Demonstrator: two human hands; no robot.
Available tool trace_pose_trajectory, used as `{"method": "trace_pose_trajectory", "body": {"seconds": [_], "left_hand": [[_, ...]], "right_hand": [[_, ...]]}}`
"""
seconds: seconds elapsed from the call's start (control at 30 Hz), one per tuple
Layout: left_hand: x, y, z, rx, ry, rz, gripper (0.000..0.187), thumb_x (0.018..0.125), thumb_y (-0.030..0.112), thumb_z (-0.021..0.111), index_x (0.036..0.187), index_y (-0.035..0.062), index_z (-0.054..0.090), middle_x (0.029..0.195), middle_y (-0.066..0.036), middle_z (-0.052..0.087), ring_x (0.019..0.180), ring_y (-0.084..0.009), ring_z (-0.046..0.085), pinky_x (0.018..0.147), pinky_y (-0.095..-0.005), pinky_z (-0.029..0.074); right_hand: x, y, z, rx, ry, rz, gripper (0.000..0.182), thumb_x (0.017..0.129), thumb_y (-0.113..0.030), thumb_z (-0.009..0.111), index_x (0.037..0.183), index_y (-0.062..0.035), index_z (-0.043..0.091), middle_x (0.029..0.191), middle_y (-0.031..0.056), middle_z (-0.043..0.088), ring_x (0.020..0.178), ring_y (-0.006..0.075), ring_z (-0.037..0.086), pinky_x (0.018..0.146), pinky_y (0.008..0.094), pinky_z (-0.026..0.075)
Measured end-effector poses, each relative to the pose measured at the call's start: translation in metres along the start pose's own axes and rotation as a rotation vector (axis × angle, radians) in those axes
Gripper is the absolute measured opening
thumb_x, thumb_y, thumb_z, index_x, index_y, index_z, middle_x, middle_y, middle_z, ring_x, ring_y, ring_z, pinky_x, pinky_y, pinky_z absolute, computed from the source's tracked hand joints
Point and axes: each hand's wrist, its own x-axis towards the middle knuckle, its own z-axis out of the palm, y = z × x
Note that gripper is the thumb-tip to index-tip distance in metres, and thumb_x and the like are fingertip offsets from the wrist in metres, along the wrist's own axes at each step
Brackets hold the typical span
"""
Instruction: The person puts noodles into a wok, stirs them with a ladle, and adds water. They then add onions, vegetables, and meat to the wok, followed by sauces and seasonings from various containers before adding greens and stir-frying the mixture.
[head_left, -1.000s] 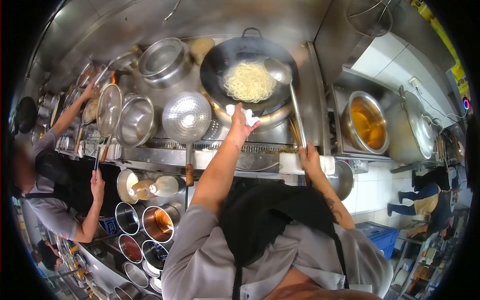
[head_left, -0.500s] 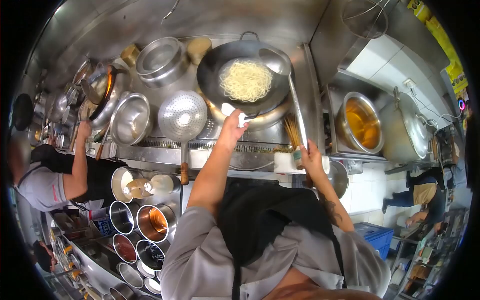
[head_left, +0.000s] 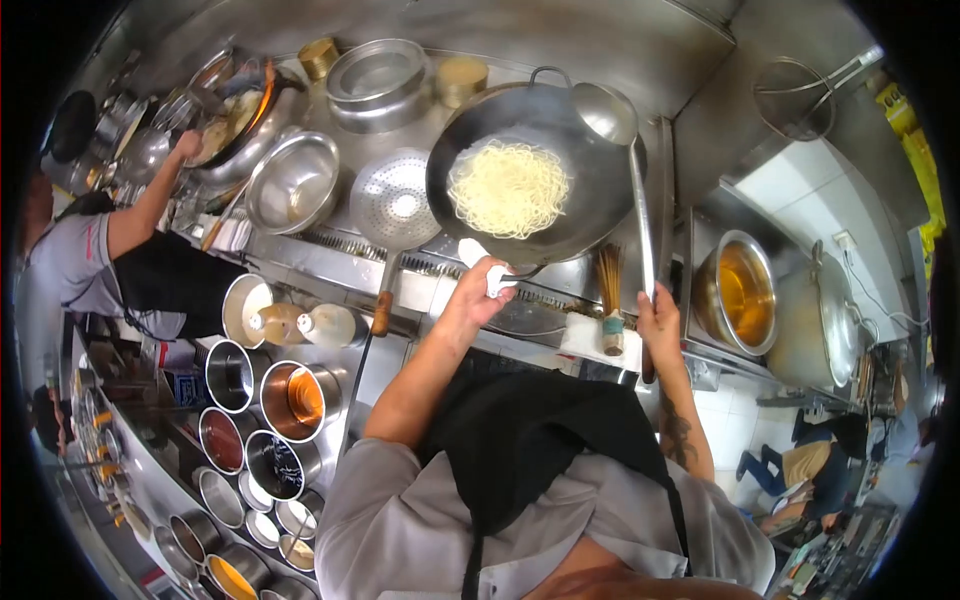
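Observation:
Pale noodles (head_left: 508, 188) lie in a loose round heap in a dark wok (head_left: 600, 190), toward its near-left side. My left hand (head_left: 482, 292) is closed around the wok's near handle, with a folded white cloth (head_left: 476, 256) in the grip. In my right hand (head_left: 658, 325) is the long handle of a ladle (head_left: 605, 113). The ladle's bowl rests at the wok's far right rim, apart from the noodles. A bamboo brush (head_left: 612, 300) stands between my hands beside a white block-like holder (head_left: 590, 337).
Left of the wok lie a perforated skimmer (head_left: 398, 195) and a steel bowl (head_left: 293, 183). A pot of amber liquid (head_left: 745, 290) stands right. Sauce containers (head_left: 300, 400) fill the lower left. Another person's hand (head_left: 187, 146) is at a wok on the far left.
The wok has come nearer to me with the noodles, which now lie more to its left. My hands keep their holds. The view has shifted, and the other person's hand has moved farther forward.

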Motion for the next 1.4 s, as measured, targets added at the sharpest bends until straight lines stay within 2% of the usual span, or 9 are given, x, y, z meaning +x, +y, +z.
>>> {"method": "trace_pose_trajectory", "body": {"seconds": [0.2, 0.33, 0.47, 0.5, 0.6, 0.63, 1.03, 1.23, 1.4], "left_hand": [[-0.03, 0.011, -0.029, 0.008, -0.077, -0.068, 0.008, 0.086, 0.011, 0.052, 0.087, 0.0037, 0.053, 0.075, -0.009, 0.059, 0.058, -0.017, 0.053, 0.043, -0.0257, 0.039], [-0.037, 0.015, -0.046, -0.067, -0.143, -0.123, 0.011, 0.088, 0.013, 0.051, 0.086, 0.0034, 0.055, 0.078, -0.009, 0.06, 0.057, -0.0165, 0.053, 0.044, -0.0251, 0.04], [-0.033, 0.012, -0.06, -0.069, -0.186, -0.135, 0.011, 0.087, 0.014, 0.052, 0.09, 0.0027, 0.052, 0.077, -0.007, 0.057, 0.059, -0.0149, 0.052, 0.043, -0.0244, 0.04], [-0.033, 0.013, -0.061, -0.086, -0.21, -0.143, 0.012, 0.088, 0.014, 0.051, 0.09, 0.0024, 0.052, 0.077, -0.007, 0.056, 0.059, -0.0149, 0.051, 0.043, -0.0244, 0.04], [-0.029, 0.01, -0.066, -0.12, -0.252, -0.145, 0.013, 0.088, 0.015, 0.051, 0.091, 0.002, 0.053, 0.077, -0.007, 0.056, 0.059, -0.015, 0.05, 0.044, -0.0243, 0.04], [-0.028, 0.01, -0.068, -0.128, -0.26, -0.144, 0.014, 0.088, 0.015, 0.051, 0.091, 0.002, 0.053, 0.077, -0.007, 0.055, 0.058, -0.015, 0.05, 0.044, -0.0243, 0.04], [-0.041, 0.014, -0.054, -0.231, -0.25, -0.157, 0.016, 0.091, 0.016, 0.05, 0.09, 0.0022, 0.057, 0.082, -0.008, 0.061, 0.064, -0.0153, 0.054, 0.046, -0.0241, 0.041], [-0.05, 0.018, -0.03, -0.438, -0.468, -0.269, 0.017, 0.089, 0.018, 0.053, 0.091, 0.0017, 0.055, 0.084, -0.006, 0.056, 0.075, -0.0156, 0.055, 0.049, -0.0237, 0.043], [-0.066, 0.024, 0.003, -0.536, -0.484, -0.327, 0.023, 0.088, 0.015, 0.05, 0.105, -0.0014, 0.05, 0.088, -0.008, 0.051, 0.073, -0.0131, 0.052, 0.05, -0.025, 0.044]], "right_hand": [[0.006, -0.051, -0.002, 0.063, -0.131, 0.109, 0.043, 0.092, -0.023, 0.06, 0.126, 0.0015, 0.051, 0.062, 0.0013, 0.055, 0.048, 0.0064, 0.048, 0.045, 0.0245, 0.04], [0.023, -0.062, -0.014, -0.215, -0.157, -0.048, 0.048, 0.092, -0.027, 0.06, 0.127, 0.0039, 0.05, 0.064, 0.0043, 0.056, 0.055, 0.0105, 0.053, 0.052, 0.0276, 0.043], [0.035, -0.147, -0.036, -0.499, -0.279, -0.196, 0.041, 0.093, -0.021, 0.057, 0.125, 0.0038, 0.052, 0.075, 0.0188, 0.062, 0.063, 0.0256, 0.06, 0.061, 0.0345, 0.048], [0.034, -0.176, -0.037, -0.572, -0.304, -0.188, 0.039, 0.094, -0.019, 0.054, 0.125, 0.0031, 0.052, 0.084, 0.0235, 0.063, 0.072, 0.0342, 0.064, 0.067, 0.0386, 0.05], [0.052, -0.198, -0.044, -0.845, -0.218, -0.514, 0.036, 0.093, -0.018, 0.057, 0.124, 0.0005, 0.054, 0.081, 0.0224, 0.063, 0.065, 0.0322, 0.062, 0.062, 0.0403, 0.048], [0.057, -0.213, -0.043, -0.852, -0.234, -0.513, 0.035, 0.092, -0.014, 0.057, 0.123, 0.0002, 0.055, 0.092, 0.0256, 0.063, 0.077, 0.0426, 0.061, 0.068, 0.0469, 0.048], [0.1, -0.312, -0.029, -1.331, -0.328, -0.648, 0.038, 0.087, -0.005, 0.053, 0.125, -0.0005, 0.052, 0.089, 0.0212, 0.062, 0.079, 0.0378, 0.061, 0.07, 0.0458, 0.048], [0.107, -0.401, -0.016, -1.541, -0.352, -0.82, 0.039, 0.086, -0.005, 0.051, 0.124, -0.002, 0.055, 0.083, 0.0195, 0.062, 0.078, 0.0367, 0.061, 0.071, 0.0455, 0.047], [0.091, -0.457, 0.004, -1.562, -0.294, -0.896, 0.024, 0.089, -0.007, 0.047, 0.107, 0.003, 0.06, 0.082, 0.0203, 0.062, 0.082, 0.0377, 0.061, 0.073, 0.0463, 0.049]]}}
